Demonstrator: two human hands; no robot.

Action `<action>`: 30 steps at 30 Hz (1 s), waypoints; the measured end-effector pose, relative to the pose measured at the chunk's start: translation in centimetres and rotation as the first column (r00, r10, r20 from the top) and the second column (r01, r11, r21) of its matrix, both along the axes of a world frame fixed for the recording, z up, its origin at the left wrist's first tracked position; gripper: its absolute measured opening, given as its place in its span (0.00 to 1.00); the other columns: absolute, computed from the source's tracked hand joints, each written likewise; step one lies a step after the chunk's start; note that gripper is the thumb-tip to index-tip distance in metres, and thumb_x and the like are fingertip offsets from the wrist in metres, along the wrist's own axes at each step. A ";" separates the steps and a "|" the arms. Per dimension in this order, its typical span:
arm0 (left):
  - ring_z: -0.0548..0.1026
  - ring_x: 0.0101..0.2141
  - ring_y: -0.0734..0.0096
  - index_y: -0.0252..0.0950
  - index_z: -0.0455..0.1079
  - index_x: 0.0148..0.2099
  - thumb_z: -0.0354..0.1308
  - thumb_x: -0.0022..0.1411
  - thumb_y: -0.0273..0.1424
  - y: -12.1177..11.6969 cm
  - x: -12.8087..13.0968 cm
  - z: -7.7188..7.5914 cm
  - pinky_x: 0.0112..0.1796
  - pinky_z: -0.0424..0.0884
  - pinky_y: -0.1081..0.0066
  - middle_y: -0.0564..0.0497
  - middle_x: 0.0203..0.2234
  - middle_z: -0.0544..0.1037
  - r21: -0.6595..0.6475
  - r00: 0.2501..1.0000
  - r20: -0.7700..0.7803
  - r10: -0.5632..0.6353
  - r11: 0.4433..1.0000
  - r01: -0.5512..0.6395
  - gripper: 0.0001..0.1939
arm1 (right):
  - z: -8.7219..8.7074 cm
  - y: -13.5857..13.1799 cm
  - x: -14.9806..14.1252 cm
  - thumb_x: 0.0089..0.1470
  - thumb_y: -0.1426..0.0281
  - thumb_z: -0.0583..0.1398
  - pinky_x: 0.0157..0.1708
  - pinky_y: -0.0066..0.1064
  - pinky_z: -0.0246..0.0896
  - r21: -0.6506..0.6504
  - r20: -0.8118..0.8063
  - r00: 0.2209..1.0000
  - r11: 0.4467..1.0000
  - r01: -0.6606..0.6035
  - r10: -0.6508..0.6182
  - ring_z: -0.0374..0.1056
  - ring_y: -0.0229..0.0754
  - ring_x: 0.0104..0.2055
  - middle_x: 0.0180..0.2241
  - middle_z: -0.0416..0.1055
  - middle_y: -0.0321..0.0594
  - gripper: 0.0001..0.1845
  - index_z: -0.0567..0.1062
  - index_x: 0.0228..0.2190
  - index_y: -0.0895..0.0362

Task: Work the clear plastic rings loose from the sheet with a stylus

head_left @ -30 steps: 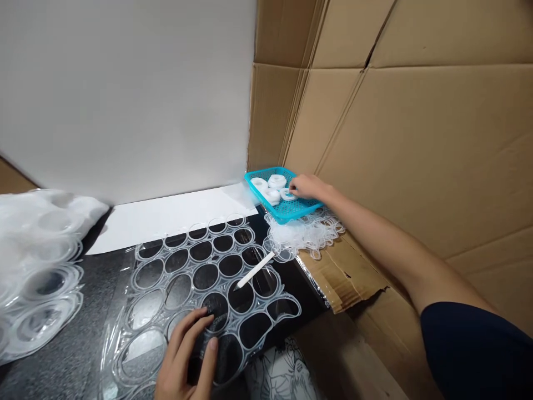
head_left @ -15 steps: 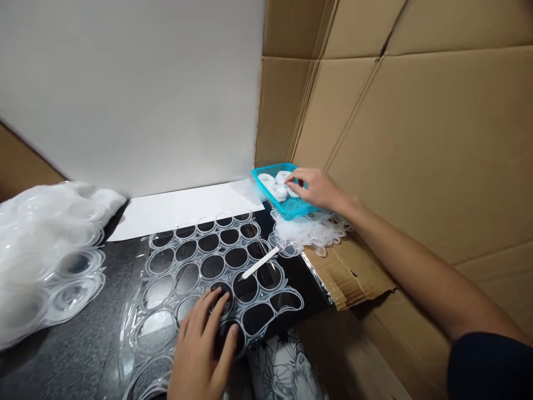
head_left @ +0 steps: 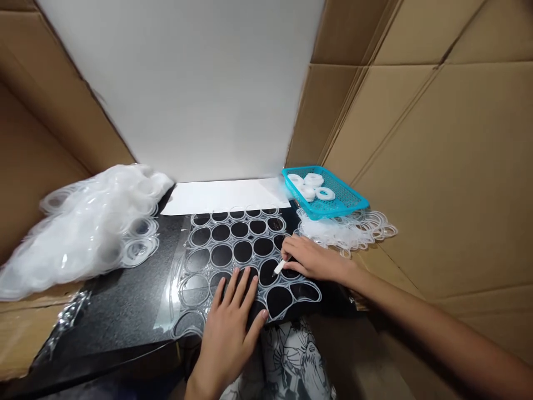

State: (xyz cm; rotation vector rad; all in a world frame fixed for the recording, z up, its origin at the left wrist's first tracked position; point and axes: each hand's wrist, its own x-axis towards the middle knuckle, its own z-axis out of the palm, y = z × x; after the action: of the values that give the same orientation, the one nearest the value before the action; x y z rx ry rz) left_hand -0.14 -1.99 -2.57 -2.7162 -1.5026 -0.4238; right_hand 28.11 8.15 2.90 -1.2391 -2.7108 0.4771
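A clear plastic sheet with rows of large round holes lies over the dark work surface. My left hand rests flat on the near part of it, fingers spread. My right hand is closed around a slim white pen-like tool, its dark tip pointing down and left at the sheet. What the tip is made of is too small to tell. Near the right hand lies a heap of thin translucent rings. Behind that heap stands a turquoise basket with several white rings in it.
A large pile of translucent perforated sheets lies at the left. A white strip runs along the back by a pale panel. Cardboard walls enclose the right side. My patterned clothing shows below the table edge.
My right hand has left the basket and taken hold of the white tool that lay on the sheet. Another white ring shows in the basket. The view has shifted left.
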 end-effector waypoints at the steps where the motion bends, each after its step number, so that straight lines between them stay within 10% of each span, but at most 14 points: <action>1: 0.53 0.73 0.54 0.46 0.42 0.78 0.48 0.76 0.44 -0.2 -0.2 0.1 0.68 0.60 0.45 0.53 0.75 0.52 -0.001 1.000 0.004 -0.004 1.000 0.004 0.35 | -0.2 -0.3 -0.1 0.69 0.63 0.59 0.46 0.39 0.59 -0.028 -0.017 1.000 1.000 0.009 -0.009 0.65 0.46 0.43 0.42 0.73 0.42 0.09 0.72 0.40 0.56; 9: 0.57 0.72 0.55 0.48 0.50 0.77 0.51 0.75 0.43 -2.1 -3.4 1.1 0.67 0.63 0.46 0.52 0.73 0.58 -0.129 0.989 0.144 -0.043 0.990 0.062 0.33 | -2.0 -4.9 -1.2 0.71 0.65 0.54 0.48 0.44 0.60 0.000 -0.088 0.990 0.994 0.109 -0.108 0.69 0.47 0.44 0.42 0.76 0.43 0.09 0.73 0.44 0.53; 15: 0.65 0.68 0.60 0.44 0.67 0.67 0.50 0.77 0.40 0.9 -3.0 3.1 0.65 0.67 0.53 0.47 0.70 0.66 -0.212 0.910 0.403 0.101 0.977 -0.015 0.21 | 2.3 -2.7 -1.5 0.70 0.67 0.53 0.42 0.41 0.68 0.043 -0.351 0.933 0.994 0.102 -0.080 0.73 0.46 0.42 0.45 0.76 0.45 0.19 0.72 0.58 0.48; 22: 0.52 0.73 0.49 0.38 0.55 0.75 0.48 0.76 0.46 4.9 -1.0 0.1 0.69 0.56 0.40 0.44 0.74 0.56 -0.108 0.973 0.150 0.175 0.981 -0.160 0.33 | 2.0 5.9 -6.0 0.58 0.60 0.64 0.32 0.31 0.66 -0.527 -0.777 0.462 0.843 -0.107 -0.428 0.74 0.41 0.38 0.44 0.79 0.46 0.21 0.78 0.52 0.55; 26: 0.53 0.73 0.52 0.43 0.50 0.77 0.48 0.75 0.49 4.2 -2.8 -0.9 0.68 0.57 0.42 0.49 0.75 0.54 -0.049 0.986 0.048 0.162 0.986 -0.160 0.35 | -1.2 8.9 -6.8 0.45 0.61 0.73 0.30 0.28 0.64 -0.673 -0.613 0.614 0.736 -0.075 -0.497 0.72 0.37 0.31 0.32 0.80 0.41 0.19 0.80 0.36 0.60; 30: 0.53 0.73 0.54 0.46 0.45 0.78 0.50 0.74 0.48 3.4 -4.7 -0.7 0.68 0.57 0.43 0.50 0.75 0.54 -0.045 0.988 0.021 0.150 0.988 -0.149 0.36 | -2.0 9.4 -5.8 0.59 0.53 0.64 0.26 0.28 0.59 -0.584 -0.515 0.769 0.812 0.008 -0.378 0.65 0.34 0.23 0.28 0.78 0.39 0.22 0.81 0.36 0.61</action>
State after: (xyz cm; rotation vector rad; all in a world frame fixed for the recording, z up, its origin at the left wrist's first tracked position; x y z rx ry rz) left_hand -4.81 1.44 -3.30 -2.6144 -1.7267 -0.4255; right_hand 22.26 17.59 0.91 -1.1763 -1.8948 1.4326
